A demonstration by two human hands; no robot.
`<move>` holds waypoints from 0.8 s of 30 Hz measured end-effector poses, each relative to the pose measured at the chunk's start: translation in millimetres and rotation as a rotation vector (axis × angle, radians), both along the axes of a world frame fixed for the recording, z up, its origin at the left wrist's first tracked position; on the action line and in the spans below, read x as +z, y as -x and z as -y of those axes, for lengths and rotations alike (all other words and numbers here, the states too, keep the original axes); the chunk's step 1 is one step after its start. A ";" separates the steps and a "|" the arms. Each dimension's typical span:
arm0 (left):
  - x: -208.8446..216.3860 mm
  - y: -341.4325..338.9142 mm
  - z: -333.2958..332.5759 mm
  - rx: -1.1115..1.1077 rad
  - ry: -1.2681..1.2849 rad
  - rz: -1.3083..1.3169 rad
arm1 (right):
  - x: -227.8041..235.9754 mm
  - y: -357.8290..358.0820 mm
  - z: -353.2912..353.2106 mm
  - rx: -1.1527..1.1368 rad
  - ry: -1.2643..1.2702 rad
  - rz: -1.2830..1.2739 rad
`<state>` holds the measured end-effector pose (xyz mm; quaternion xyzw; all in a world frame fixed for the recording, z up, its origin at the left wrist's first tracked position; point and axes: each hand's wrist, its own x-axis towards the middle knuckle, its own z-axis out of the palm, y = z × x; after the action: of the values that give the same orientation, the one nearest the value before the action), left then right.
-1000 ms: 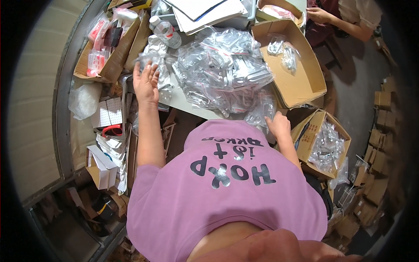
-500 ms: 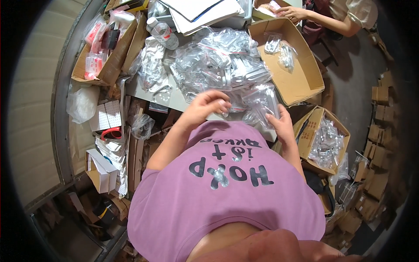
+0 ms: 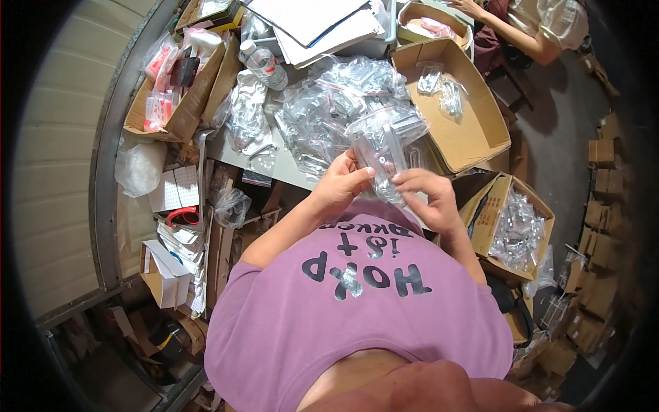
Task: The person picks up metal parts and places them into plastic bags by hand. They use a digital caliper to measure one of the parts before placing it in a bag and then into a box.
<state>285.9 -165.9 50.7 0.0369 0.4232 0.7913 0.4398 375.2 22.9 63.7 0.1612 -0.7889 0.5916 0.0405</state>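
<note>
In front of my chest is a clear plastic bag (image 3: 382,152) with slim clear pieces and small hardware inside, tilted up. My left hand (image 3: 345,182) grips its left edge, thumb on top. My right hand (image 3: 431,195) is at the bag's lower right edge, index finger and thumb curled onto it, slightly blurred by motion. Just beyond my hands lies a heap of similar filled clear bags (image 3: 322,103) on a light table (image 3: 292,175).
A shallow cardboard box (image 3: 480,130) with two small bags stands right of the heap. Another carton (image 3: 515,223) of clear bags is lower right. A water bottle (image 3: 264,65), papers (image 3: 309,27) and a carton (image 3: 165,103) are at the back and left. A co-worker's arm (image 3: 511,38) shows top right.
The bag has moved from my right side to the middle and been raised. My left hand, empty before, now holds it; my right hand has shifted to its lower right edge.
</note>
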 end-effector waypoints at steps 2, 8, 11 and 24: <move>1.0 0.8 1.2 -0.034 -0.060 0.013 | -14.5 -1.1 2.2 -0.344 0.293 0.050; 1.2 2.6 3.8 -0.115 -0.097 0.000 | -14.1 15.1 5.2 -0.372 0.746 0.389; -1.9 1.0 4.9 -0.107 -0.016 -0.011 | -13.8 15.1 10.1 -0.257 0.927 0.529; -1.1 5.5 0.7 -0.012 -0.018 0.026 | -12.7 14.2 5.0 -0.257 0.834 0.472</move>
<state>280.4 -166.6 49.5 0.0329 0.4101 0.7927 0.4498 361.0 18.0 50.9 -0.1055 -0.4860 0.8676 -0.0056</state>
